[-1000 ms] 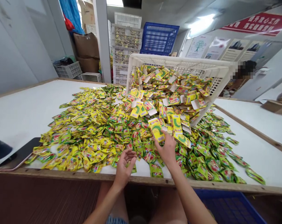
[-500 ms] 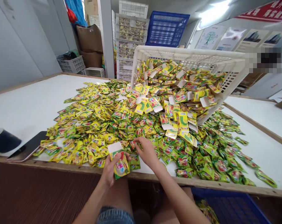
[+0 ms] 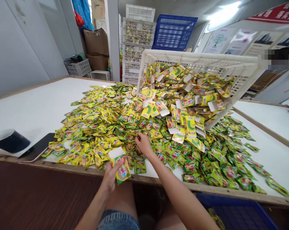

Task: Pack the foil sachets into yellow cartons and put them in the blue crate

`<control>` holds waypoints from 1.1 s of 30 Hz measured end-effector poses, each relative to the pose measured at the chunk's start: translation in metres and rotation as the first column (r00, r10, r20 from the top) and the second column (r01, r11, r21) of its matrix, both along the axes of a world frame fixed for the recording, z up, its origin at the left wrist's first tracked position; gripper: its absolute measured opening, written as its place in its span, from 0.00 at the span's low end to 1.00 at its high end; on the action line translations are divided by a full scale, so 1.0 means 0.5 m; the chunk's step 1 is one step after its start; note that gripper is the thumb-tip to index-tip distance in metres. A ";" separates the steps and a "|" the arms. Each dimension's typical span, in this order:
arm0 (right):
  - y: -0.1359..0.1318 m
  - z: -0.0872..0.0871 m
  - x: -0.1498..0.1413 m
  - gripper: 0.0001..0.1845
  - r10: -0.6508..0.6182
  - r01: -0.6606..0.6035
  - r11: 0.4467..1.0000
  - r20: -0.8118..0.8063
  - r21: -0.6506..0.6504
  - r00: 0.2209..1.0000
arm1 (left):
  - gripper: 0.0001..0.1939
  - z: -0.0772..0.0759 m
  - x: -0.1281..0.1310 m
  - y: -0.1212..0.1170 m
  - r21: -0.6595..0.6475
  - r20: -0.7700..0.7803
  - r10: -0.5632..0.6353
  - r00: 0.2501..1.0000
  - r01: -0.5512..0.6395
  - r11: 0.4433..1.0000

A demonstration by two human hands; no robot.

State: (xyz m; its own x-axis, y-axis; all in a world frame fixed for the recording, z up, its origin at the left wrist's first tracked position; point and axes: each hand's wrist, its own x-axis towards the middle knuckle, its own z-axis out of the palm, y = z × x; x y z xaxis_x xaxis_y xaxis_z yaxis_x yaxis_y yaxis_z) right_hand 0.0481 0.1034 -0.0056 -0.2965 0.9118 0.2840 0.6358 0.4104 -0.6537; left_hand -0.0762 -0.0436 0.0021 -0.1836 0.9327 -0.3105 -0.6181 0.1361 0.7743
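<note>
My left hand [image 3: 111, 175] grips a small yellow-green carton [image 3: 120, 165] with its white top flap open, held just over the near table edge. My right hand [image 3: 143, 144] reaches into the pile of yellow and green sachets [image 3: 106, 127] spread over the white table [image 3: 34, 108]; its fingers curl down onto sachets, and I cannot see whether they hold one. Behind the pile, a white plastic crate [image 3: 206, 64] lies tipped toward me, spilling flat folded cartons [image 3: 180, 105] onto the sachets.
A phone [image 3: 36, 150] and a dark round object [image 3: 10, 142] lie at the near left edge. A blue crate [image 3: 235, 212] sits below the table at right. Stacked white and blue crates [image 3: 159, 32] and cardboard boxes [image 3: 95, 48] stand behind the table.
One second ago my right hand took a carton from the spill and my left was open. Now the left holds the carton and the right has moved further into the sachets.
</note>
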 end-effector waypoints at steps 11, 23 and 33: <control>-0.145 0.044 0.115 0.17 0.023 -0.291 0.905 -0.649 -0.309 0.760 | 0.29 0.012 0.047 0.051 0.233 -0.186 -0.139 0.973 0.181 0.955; -0.179 -0.004 0.112 0.18 -0.213 -0.078 0.938 -0.737 -0.338 0.641 | 0.33 0.020 0.089 0.035 0.128 -0.060 -0.077 0.995 0.084 0.988; -0.196 -0.042 0.117 0.21 -0.386 -0.034 0.895 -0.811 -0.444 0.439 | 0.29 0.013 0.126 0.029 0.033 0.123 0.065 0.990 -0.069 0.997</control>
